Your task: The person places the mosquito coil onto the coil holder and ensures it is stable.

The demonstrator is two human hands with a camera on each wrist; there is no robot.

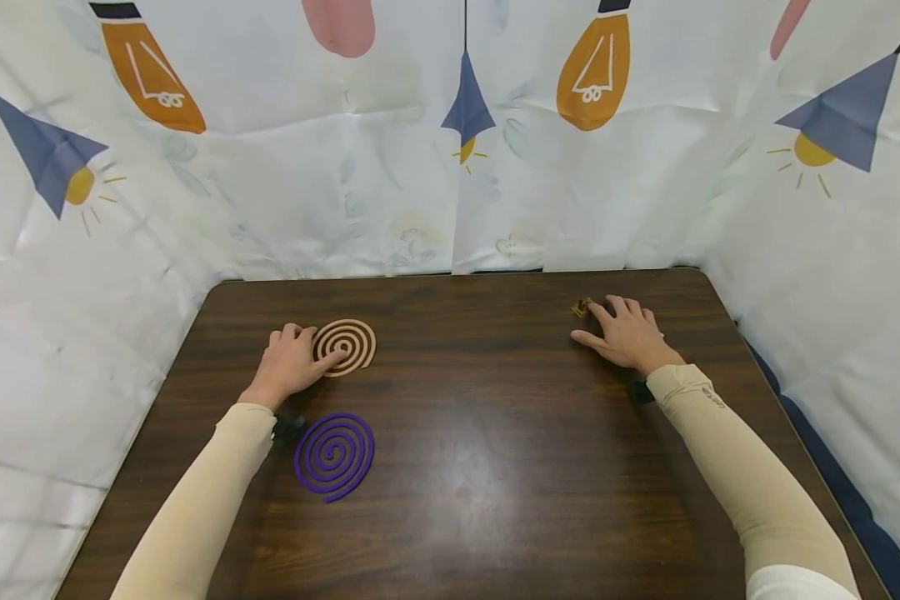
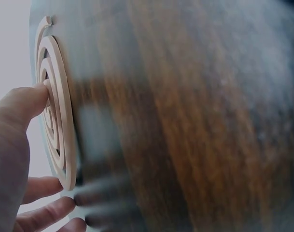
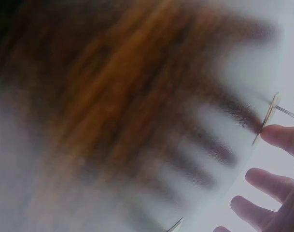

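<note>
A beige mosquito coil [image 1: 368, 337] lies flat on the dark wooden table, toward the left. My left hand [image 1: 291, 364] rests at its left side. In the left wrist view the thumb [image 2: 28, 102] touches the top of the beige coil [image 2: 67, 116], and the index fingertip [image 2: 52, 186] meets its rim. Nearer to me lies a purple mosquito coil [image 1: 358, 454], untouched. At the far right, my right hand [image 1: 632, 335] reaches out with spread fingers. Its index fingertip touches a small gold-coloured metal piece [image 1: 581, 308], seen as a thin metal strip [image 3: 268, 116] in the right wrist view.
The brown table [image 1: 480, 417] has a wood-grain top. White printed cloth [image 1: 412, 200] hangs behind it and along both sides. Another thin metal edge [image 3: 175, 225] shows at the bottom of the right wrist view. Dark blue fabric [image 1: 825, 467] lies beyond the right table edge.
</note>
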